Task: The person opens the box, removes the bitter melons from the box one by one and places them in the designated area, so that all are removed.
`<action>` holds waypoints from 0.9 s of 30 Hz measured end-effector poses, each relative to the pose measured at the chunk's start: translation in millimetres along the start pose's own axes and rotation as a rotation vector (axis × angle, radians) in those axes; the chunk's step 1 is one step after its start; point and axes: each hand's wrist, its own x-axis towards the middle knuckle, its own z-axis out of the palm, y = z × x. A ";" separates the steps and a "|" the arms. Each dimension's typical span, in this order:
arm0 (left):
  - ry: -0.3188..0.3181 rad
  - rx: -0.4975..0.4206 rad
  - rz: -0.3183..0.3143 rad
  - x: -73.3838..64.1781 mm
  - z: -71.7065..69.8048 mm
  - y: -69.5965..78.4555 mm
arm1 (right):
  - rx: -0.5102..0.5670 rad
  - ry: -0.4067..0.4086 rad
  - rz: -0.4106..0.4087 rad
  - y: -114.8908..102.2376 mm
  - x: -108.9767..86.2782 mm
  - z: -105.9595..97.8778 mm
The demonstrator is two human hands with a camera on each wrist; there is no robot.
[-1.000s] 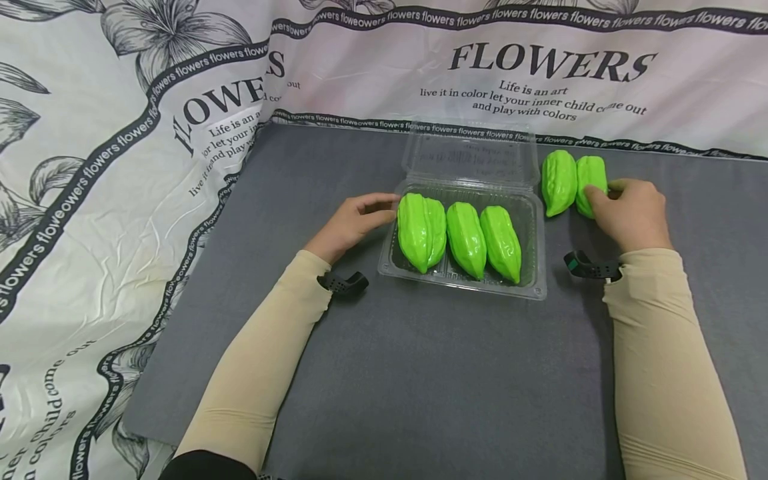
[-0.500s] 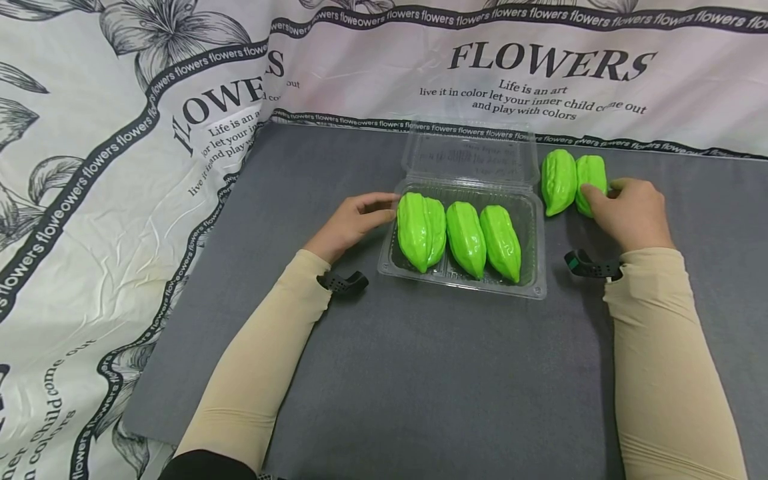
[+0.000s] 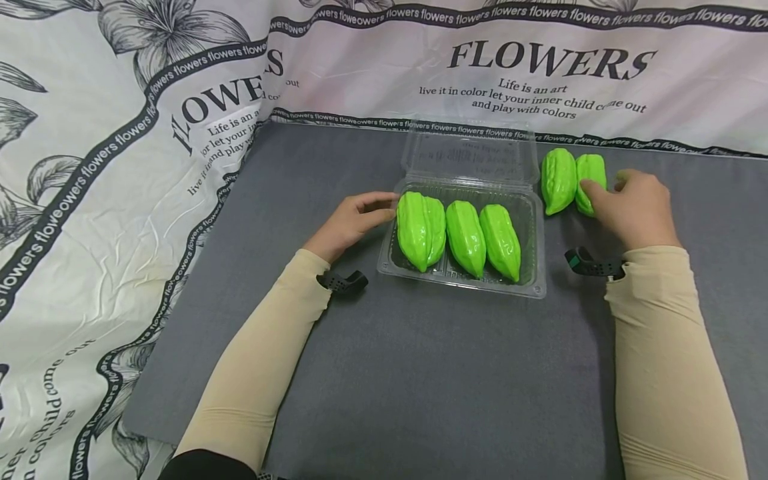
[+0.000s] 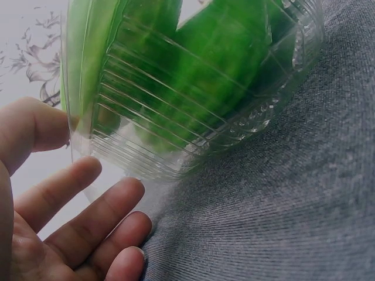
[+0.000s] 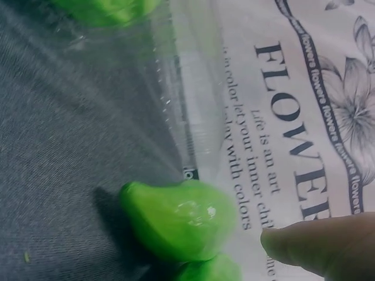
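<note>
A clear plastic clamshell box (image 3: 534, 267) lies open with its lid (image 3: 471, 157) folded back; three glossy green star fruits (image 3: 467, 240) sit in it. My left hand (image 3: 350, 225) is at the box's left side, thumb at the rim and fingers loosely extended by the wall (image 4: 140, 158). Two more star fruits lie side by side right of the lid, a left one (image 3: 558, 181) and a right one (image 3: 589, 175). My right hand (image 3: 641, 208) is at the right one, its thumb overlapping the fruit. In the right wrist view, a finger (image 5: 316, 243) shows apart from the fruit (image 5: 181, 219).
The dark grey table (image 3: 450, 380) extends in front of the box and to both sides. A white fabric (image 3: 360, 73) printed with flowers and words hangs along the back and left edges. Black bands (image 3: 591, 264) are on both wrists.
My right hand has shifted slightly right and its fingers have spread a little off the right star fruit. The left hand, the box and the star fruits stay in place.
</note>
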 end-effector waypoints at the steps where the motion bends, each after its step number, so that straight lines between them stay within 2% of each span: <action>1: -0.001 -0.001 -0.001 0.0 0.0 0.0 | 0.007 -0.002 0.001 -0.8 -0.1 -1.3; 8: 0.001 -0.002 -0.012 1.1 -0.3 -0.9 | 0.033 0.006 -0.021 -10.2 -1.9 -7.8; 14: -0.001 -0.002 -0.010 0.8 -0.3 -1.5 | 0.060 0.012 -0.006 -21.9 -10.3 -11.2; 27: 0.001 0.004 -0.008 1.9 0.1 -1.3 | 0.099 0.113 -0.100 -55.7 -29.9 -10.3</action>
